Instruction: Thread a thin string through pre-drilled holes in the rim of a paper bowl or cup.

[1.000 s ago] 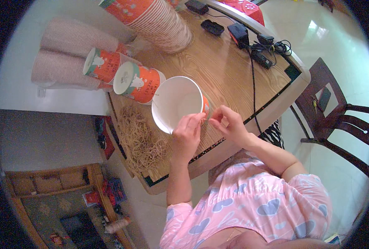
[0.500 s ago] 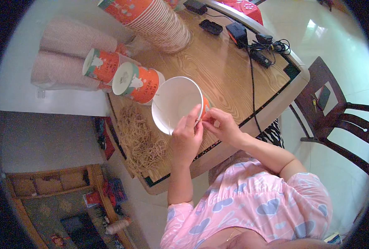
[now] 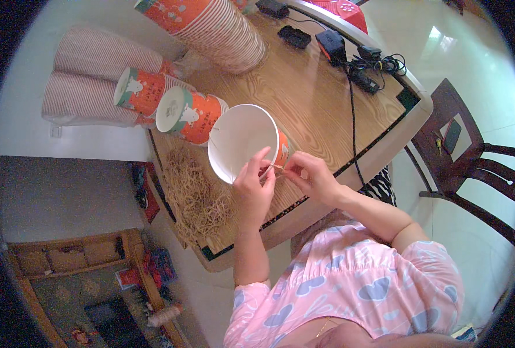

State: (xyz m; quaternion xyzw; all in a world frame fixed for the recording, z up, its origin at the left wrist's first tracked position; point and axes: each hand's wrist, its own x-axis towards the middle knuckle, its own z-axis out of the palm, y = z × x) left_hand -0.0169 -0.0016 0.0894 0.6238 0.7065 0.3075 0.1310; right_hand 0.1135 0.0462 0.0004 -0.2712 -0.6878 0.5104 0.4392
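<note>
A paper bucket [image 3: 240,139] with a white inside and an orange printed outside stands tilted on the table, its mouth facing me. My left hand [image 3: 254,181] is at the near rim, finger and thumb pinched on a thin tan strand of twine [image 3: 277,167]. Just to its right, my right hand [image 3: 311,176] pinches the same strand, close to the bucket's orange wall. A thin piece of strand also shows inside the bucket by its left wall. Left of my left hand lies a loose heap of tan twine [image 3: 196,197].
Stacked orange and green buckets [image 3: 191,116] lie behind the heap, with wrapped stacks [image 3: 89,95] beyond. A tall bucket stack [image 3: 217,32] is at the back. Black adapters and cables [image 3: 365,69] occupy the far right of the wooden table [image 3: 321,116]. A dark chair [image 3: 460,127] stands right.
My left hand has shifted slightly left and drawn off the rim, and the strand between my hands shows more plainly. The bucket has moved slightly left.
</note>
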